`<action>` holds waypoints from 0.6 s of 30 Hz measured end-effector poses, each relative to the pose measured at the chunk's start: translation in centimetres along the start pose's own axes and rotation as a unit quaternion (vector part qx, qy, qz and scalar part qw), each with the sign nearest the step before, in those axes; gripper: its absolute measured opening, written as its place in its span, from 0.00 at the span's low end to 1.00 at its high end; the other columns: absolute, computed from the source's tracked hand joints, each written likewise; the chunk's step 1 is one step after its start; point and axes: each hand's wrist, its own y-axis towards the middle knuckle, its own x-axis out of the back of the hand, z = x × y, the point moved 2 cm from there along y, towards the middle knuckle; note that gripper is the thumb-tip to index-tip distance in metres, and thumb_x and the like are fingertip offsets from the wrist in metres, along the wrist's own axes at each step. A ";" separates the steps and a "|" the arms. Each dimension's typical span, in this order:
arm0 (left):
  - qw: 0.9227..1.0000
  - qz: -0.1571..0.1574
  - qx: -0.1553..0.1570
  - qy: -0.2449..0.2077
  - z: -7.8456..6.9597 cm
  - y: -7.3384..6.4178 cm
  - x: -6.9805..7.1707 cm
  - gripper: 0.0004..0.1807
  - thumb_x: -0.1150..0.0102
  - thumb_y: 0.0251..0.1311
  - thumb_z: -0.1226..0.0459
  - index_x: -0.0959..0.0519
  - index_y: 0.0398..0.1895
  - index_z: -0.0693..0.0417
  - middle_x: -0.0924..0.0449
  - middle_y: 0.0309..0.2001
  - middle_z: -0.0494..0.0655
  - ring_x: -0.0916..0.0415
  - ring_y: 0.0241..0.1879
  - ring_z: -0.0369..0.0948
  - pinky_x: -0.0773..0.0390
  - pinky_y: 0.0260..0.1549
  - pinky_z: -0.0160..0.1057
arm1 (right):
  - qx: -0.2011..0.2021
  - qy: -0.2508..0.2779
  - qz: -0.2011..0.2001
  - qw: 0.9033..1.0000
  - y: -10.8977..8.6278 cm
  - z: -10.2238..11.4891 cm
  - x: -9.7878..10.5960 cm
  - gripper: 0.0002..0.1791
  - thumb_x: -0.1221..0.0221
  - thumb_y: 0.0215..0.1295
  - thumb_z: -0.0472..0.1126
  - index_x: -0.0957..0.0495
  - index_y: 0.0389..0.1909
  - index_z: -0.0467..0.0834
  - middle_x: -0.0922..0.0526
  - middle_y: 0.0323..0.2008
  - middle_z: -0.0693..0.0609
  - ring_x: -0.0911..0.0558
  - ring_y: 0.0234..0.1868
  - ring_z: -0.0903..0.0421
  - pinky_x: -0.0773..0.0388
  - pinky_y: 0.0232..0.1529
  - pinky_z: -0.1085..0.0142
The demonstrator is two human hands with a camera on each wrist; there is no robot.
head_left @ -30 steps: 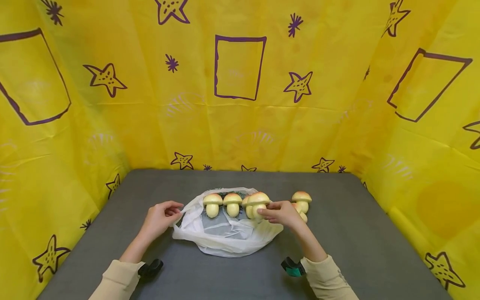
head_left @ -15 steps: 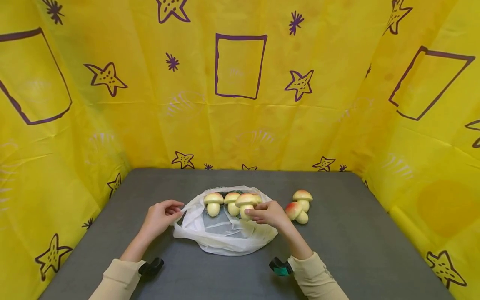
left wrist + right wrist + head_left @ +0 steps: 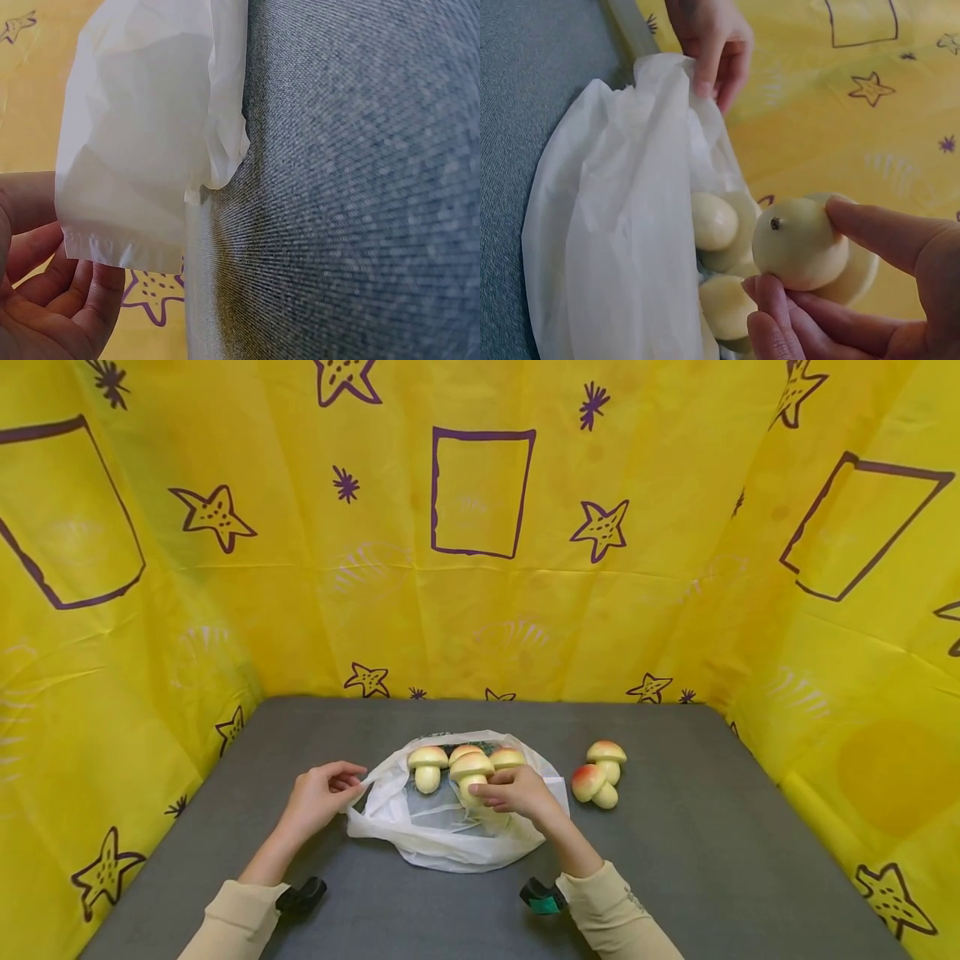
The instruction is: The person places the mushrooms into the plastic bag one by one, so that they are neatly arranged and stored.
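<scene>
A white plastic bag [image 3: 457, 852] lies with its mouth spread toward me. My left hand [image 3: 327, 795] pinches the bag's left edge between thumb and fingers; in the left wrist view the white plastic [image 3: 135, 135] hangs from that hand [image 3: 60, 292]. My right hand [image 3: 517, 792] holds a toy mushroom [image 3: 472, 765] by its stem, over the bag's opening. Its pale stem end [image 3: 799, 244] faces the right wrist camera. Behind it, three mushrooms sit in the bag: one at left [image 3: 428, 767], one partly hidden in the middle [image 3: 463, 750], one at right [image 3: 507, 758].
Two more mushrooms lie on the grey table [image 3: 675, 827] right of the bag: one upright [image 3: 607, 758], one tipped over with a redder cap [image 3: 595, 786]. Yellow cloth [image 3: 480, 610] with purple drawings stands behind the table and at both sides.
My right hand has carried its mushroom leftward across the bag's opening, uncovering the right mushroom in the bag and the two on the table. The left hand keeps its place on the bag.
</scene>
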 end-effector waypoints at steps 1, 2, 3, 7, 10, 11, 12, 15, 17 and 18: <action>1.000 0.001 0.001 -0.001 0.0 0.0 0.0 0.11 0.33 0.52 0.66 0.17 0.40 0.57 0.18 0.30 0.45 0.24 0.28 0.37 0.25 0.26 0.29 | 0.000 0.000 0.001 1.000 0.1 0.0 -0.2 0.22 0.31 0.53 0.46 0.18 0.38 0.31 0.14 0.33 0.43 0.14 0.33 0.51 0.18 0.36 0.60; 1.000 0.003 0.001 0.000 -0.1 0.0 0.0 0.11 0.33 0.52 0.66 0.17 0.40 0.57 0.18 0.30 0.45 0.24 0.28 0.37 0.25 0.26 0.29 | 0.001 -0.001 0.002 1.000 0.2 0.0 -0.3 0.21 0.31 0.53 0.46 0.17 0.37 0.32 0.14 0.33 0.44 0.15 0.32 0.52 0.18 0.36 0.60; 1.000 0.004 0.002 0.000 -0.1 0.0 0.1 0.11 0.33 0.53 0.66 0.17 0.40 0.58 0.18 0.30 0.45 0.24 0.28 0.37 0.25 0.26 0.29 | 0.002 -0.001 0.004 1.000 0.2 0.0 -0.5 0.21 0.31 0.53 0.46 0.17 0.37 0.32 0.14 0.33 0.44 0.15 0.32 0.52 0.18 0.36 0.60; 1.000 0.006 0.002 0.000 -0.2 0.1 0.1 0.11 0.34 0.53 0.66 0.17 0.41 0.58 0.18 0.30 0.46 0.24 0.28 0.37 0.25 0.26 0.29 | 0.004 -0.002 0.008 1.000 0.4 0.1 -1.1 0.20 0.31 0.53 0.46 0.17 0.36 0.32 0.14 0.33 0.43 0.15 0.32 0.51 0.17 0.36 0.59; 1.000 0.005 0.003 0.001 -0.1 0.1 0.0 0.11 0.34 0.53 0.66 0.17 0.41 0.58 0.18 0.31 0.46 0.24 0.28 0.37 0.25 0.26 0.29 | 0.002 -0.005 0.013 1.000 0.6 0.1 -1.7 0.20 0.32 0.53 0.46 0.16 0.36 0.32 0.14 0.32 0.43 0.14 0.33 0.49 0.17 0.36 0.59; 1.000 0.005 0.003 0.001 -0.1 0.1 0.0 0.12 0.34 0.53 0.66 0.17 0.41 0.58 0.18 0.31 0.46 0.24 0.28 0.37 0.25 0.26 0.29 | 0.001 -0.008 0.014 1.000 0.6 0.1 -1.9 0.19 0.31 0.53 0.46 0.16 0.36 0.32 0.14 0.31 0.43 0.14 0.33 0.48 0.17 0.35 0.59; 1.000 0.005 0.003 0.001 -0.1 0.1 0.0 0.12 0.34 0.53 0.66 0.17 0.41 0.58 0.18 0.31 0.46 0.24 0.28 0.37 0.25 0.26 0.29 | -0.001 -0.010 0.014 1.000 0.7 0.0 -2.1 0.19 0.31 0.53 0.47 0.16 0.35 0.33 0.14 0.31 0.43 0.14 0.33 0.48 0.17 0.35 0.59; 1.000 0.004 0.002 -0.002 0.0 0.0 -0.1 0.12 0.33 0.53 0.66 0.17 0.41 0.58 0.18 0.30 0.46 0.24 0.28 0.37 0.25 0.27 0.29 | -0.005 -0.017 0.015 1.000 0.7 -0.1 -2.8 0.19 0.31 0.52 0.47 0.16 0.34 0.33 0.14 0.28 0.44 0.14 0.31 0.49 0.18 0.34 0.59; 1.000 0.005 0.000 -0.004 0.0 -0.1 -0.1 0.12 0.34 0.53 0.66 0.17 0.41 0.59 0.18 0.30 0.46 0.24 0.28 0.37 0.25 0.27 0.29 | -0.007 -0.022 0.014 1.000 0.7 -0.3 -3.3 0.18 0.30 0.51 0.47 0.16 0.32 0.34 0.15 0.26 0.45 0.14 0.29 0.49 0.18 0.33 0.59; 1.000 0.005 -0.001 -0.004 0.0 -0.1 -0.2 0.12 0.34 0.53 0.66 0.17 0.41 0.59 0.18 0.30 0.46 0.24 0.28 0.37 0.25 0.27 0.29 | -0.008 -0.023 0.014 1.000 0.7 -0.4 -3.5 0.18 0.30 0.51 0.48 0.16 0.31 0.35 0.15 0.25 0.45 0.15 0.28 0.50 0.18 0.32 0.59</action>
